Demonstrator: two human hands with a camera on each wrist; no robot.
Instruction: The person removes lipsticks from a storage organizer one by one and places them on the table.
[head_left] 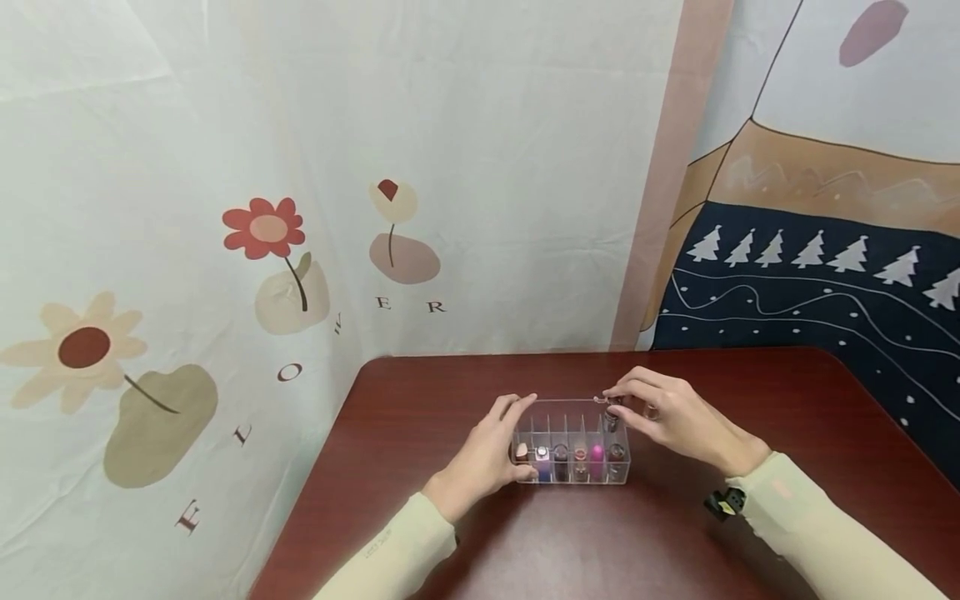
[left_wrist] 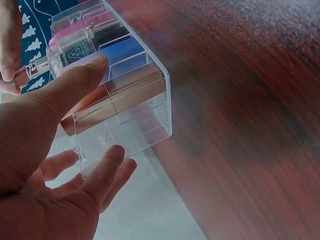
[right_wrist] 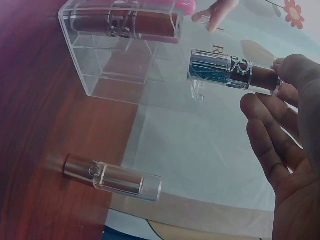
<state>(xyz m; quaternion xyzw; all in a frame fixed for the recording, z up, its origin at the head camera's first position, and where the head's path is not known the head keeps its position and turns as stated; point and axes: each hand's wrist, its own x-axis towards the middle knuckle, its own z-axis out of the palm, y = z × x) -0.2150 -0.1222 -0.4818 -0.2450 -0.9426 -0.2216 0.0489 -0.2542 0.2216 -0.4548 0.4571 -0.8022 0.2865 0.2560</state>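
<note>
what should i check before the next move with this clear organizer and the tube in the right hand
1. Clear organizer steadied: ok, left hand grips its left end.
2. Held tube gripped: ok, right hand pinches its upper end.
3. Held tube roughly upright: ok.
4. Its lower end lined up with one compartment: cannot tell.
5. Front-row cosmetics in place: ok, six show.
6. Other tube in the organizer: not ok, it stands on the table.
</note>
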